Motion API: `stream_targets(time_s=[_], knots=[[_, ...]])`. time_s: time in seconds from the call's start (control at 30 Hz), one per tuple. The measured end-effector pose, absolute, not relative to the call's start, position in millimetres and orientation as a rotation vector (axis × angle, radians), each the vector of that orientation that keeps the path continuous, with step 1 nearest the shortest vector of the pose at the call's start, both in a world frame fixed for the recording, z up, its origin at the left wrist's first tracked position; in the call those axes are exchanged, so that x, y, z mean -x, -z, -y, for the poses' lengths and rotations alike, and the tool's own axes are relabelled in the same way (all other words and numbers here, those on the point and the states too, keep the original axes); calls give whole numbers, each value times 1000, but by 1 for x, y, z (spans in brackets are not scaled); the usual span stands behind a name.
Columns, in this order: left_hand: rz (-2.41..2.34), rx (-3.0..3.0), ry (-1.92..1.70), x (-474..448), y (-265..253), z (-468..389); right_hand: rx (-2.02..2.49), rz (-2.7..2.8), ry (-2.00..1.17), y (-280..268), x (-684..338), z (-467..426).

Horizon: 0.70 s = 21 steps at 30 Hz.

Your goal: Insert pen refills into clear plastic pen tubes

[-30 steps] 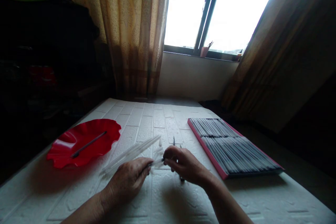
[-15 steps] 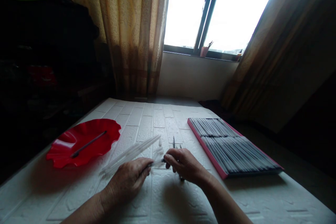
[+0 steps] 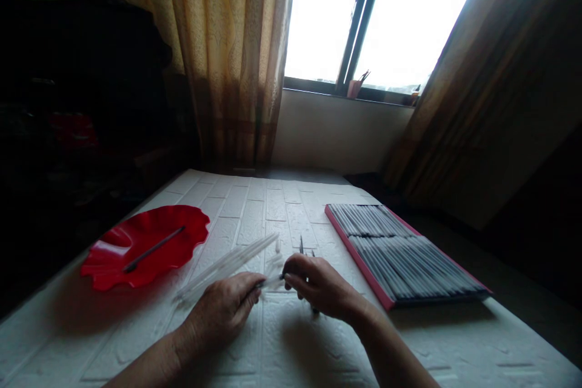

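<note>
My left hand (image 3: 222,306) is closed, thumb and forefinger pinching a slim pen (image 3: 260,284) whose dark end shows at the fingertips. Close to its right, my right hand (image 3: 321,285) has bent fingers pinched on a small dark piece (image 3: 282,277), too small to name. Beyond my left hand lie several long clear tubes (image 3: 236,260); short clear pieces (image 3: 275,262) rest between the hands. Thin dark pointed sticks (image 3: 301,245) stick out past my right hand, which hides most of them.
A red wavy-edged plate (image 3: 157,218) at left holds one dark pen (image 3: 154,248). At right stands a shallow red-sided box (image 3: 359,260) with rows of several grey pens (image 3: 413,264). A white brick-patterned cover (image 3: 254,200) lies over the table. Behind are a curtain and a window.
My right fingers have shifted slightly, the forefinger rising and curling around the small dark piece. The left hand stays almost where it was.
</note>
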<state>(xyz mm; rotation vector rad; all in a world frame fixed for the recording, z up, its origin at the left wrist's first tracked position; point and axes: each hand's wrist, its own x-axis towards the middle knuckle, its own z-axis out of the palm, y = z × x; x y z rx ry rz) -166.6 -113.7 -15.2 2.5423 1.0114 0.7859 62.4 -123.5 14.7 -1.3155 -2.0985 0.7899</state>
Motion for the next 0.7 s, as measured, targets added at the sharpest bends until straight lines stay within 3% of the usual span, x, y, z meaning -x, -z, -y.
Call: stream_targets(time_s=[0.7], knots=[[-1003, -2533, -820, 167, 15, 114, 1293, 2067, -827, -14, -64, 125]])
